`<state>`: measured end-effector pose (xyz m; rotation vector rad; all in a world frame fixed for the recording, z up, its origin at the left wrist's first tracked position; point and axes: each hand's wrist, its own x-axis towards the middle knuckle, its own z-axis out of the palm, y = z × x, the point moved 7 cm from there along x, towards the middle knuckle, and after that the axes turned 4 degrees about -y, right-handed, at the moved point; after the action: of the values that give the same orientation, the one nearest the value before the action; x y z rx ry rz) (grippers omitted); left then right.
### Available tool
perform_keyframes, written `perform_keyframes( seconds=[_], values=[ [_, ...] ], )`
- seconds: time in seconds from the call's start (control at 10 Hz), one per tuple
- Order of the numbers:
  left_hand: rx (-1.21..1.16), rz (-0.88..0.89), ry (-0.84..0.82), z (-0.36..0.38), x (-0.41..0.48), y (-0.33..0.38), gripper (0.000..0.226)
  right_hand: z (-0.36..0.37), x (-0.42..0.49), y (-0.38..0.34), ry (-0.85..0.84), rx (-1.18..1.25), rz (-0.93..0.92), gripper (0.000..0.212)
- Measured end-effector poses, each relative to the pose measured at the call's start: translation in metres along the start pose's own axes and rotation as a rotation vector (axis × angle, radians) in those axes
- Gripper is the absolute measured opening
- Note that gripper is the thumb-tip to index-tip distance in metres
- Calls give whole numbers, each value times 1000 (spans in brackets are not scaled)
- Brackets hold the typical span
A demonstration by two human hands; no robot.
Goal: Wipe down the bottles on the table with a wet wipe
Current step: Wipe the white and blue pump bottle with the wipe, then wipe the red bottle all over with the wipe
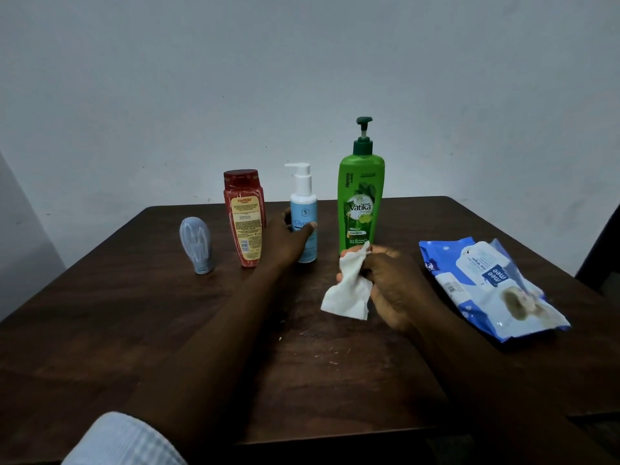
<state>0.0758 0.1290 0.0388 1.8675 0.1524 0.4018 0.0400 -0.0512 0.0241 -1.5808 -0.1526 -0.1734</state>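
Toward the far edge of the dark wood table [134,330], four bottles stand in a row, with plenty of bare top on the near side. So the left hand [288,236] is wrapped round the blue-white pump bottle [303,203], whose label starts "Glyc". The right hand [385,283] pinches the crumpled wet wipe [347,286] just in front of the green pump bottle [360,203], which reads "Vatika". The red bottle [245,219] says "Karthika", and the small grey bottle [197,245] is leftmost. A "mee mee" wipes pack [486,283] lies near the right edge. Plain pale wall [302,78] behind.
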Motion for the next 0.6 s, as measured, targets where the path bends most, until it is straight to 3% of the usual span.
perform_keyframes(
  seconds=[0.1,0.3,0.4,0.5,0.6],
  values=[
    [7,24,2,-1,-3,4,58,-1,-2,5,-201,181,261,23],
    [-46,23,139,-17,-30,23,65,4,-5,-2,-264,246,234,25],
    [-164,74,80,-20,-68,40,36,7,-4,-7,-256,275,231,20],
    [-210,61,-33,-15,-104,36,37,14,-3,-9,-234,351,262,22],
    [-136,-37,-67,-15,-119,14,61,24,-8,-9,-215,445,303,26]
  ],
)
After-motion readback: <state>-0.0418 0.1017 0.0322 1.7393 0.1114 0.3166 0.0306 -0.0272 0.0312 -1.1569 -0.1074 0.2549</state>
